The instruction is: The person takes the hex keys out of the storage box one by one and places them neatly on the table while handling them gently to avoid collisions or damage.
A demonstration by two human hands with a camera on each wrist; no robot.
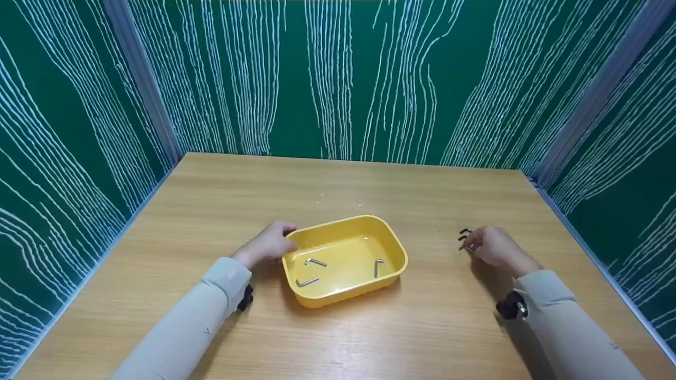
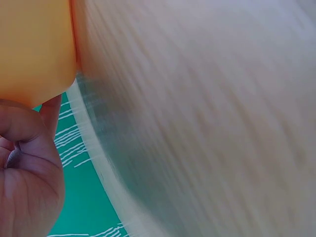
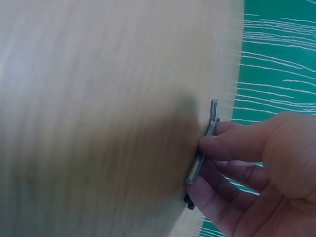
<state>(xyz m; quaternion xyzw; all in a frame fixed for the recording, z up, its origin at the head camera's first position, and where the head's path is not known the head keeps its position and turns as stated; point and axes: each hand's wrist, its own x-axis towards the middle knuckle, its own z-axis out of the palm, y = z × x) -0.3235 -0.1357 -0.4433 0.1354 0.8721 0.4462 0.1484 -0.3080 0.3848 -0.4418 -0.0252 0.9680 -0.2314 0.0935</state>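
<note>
My left hand (image 1: 269, 243) grips the left end of a yellow plastic bin (image 1: 346, 294), thumb over the rim; the left wrist view shows fingers against its outer wall. Inside, three silver hex keys lie apart on the floor: one hex key (image 1: 317, 262) near the thumb, another hex key (image 1: 308, 282) by the front left, a third hex key (image 1: 376, 268) at the right. Well to the right of the bin, my right hand (image 1: 495, 247) pinches a silver hex key (image 3: 194, 170) between thumb and fingers, low over the table. Dark hex keys (image 1: 465, 230) lie just beyond the fingertips.
The wooden table (image 1: 338, 343) is bounded by green walls (image 1: 290, 79) with white wavy lines at the back and both sides. A few tiny pale specks (image 1: 360, 205) dot the wood behind the bin.
</note>
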